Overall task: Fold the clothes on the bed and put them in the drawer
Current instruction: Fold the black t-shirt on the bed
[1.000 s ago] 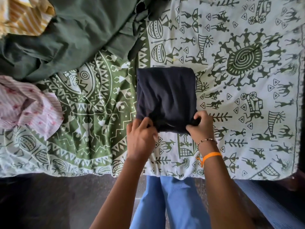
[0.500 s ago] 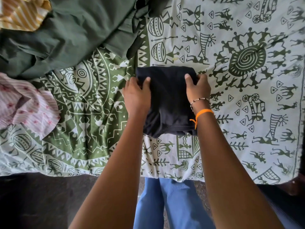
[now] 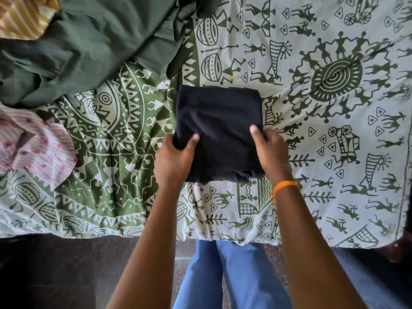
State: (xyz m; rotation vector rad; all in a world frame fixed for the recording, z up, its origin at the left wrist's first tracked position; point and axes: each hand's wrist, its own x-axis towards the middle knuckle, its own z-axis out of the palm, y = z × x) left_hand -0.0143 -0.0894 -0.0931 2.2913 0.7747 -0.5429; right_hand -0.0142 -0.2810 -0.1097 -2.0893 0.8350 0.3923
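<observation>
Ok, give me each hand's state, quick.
Left hand: grips the left edge of the folded black garment, thumb on top.
Right hand: grips its right edge, thumb on top.

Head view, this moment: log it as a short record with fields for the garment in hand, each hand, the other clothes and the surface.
garment: dark navy folded cloth square, lying on the bed
left hand: grips its left edge, thumb on top
right hand: grips its right edge, thumb on top
unfolded: dark green crumpled garment; pink striped garment; yellow striped cloth
surface: green-and-white printed bedsheet
drawer: not in view
</observation>
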